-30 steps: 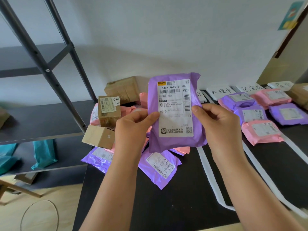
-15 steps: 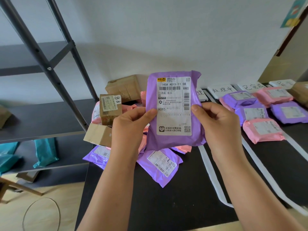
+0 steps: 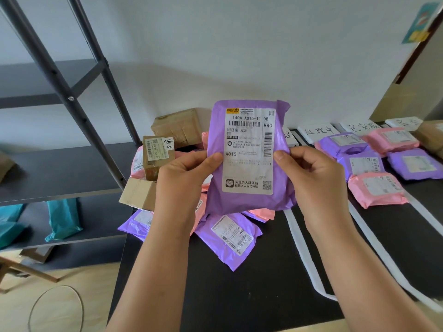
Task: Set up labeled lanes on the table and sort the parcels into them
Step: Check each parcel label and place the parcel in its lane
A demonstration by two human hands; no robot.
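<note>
A purple parcel [image 3: 249, 154] was held upright above the black table [image 3: 251, 283], its shipping label facing the camera. The left hand [image 3: 184, 185] pinched its left edge and the right hand [image 3: 314, 178] its right edge. Behind lay an unsorted heap of mailers and boxes [image 3: 165, 152]; sorted parcels [image 3: 376, 164] filled lanes divided by white strips [image 3: 302, 248] beneath handwritten cards [image 3: 318, 131]

Parcel [image 3: 248, 149] covers most of the label [image 3: 288, 136] just behind the right grip [image 3: 314, 180]; last label [image 3: 405, 122] further right is unreadable, box [image 3: 431, 137] past it gets cropped.
</note>
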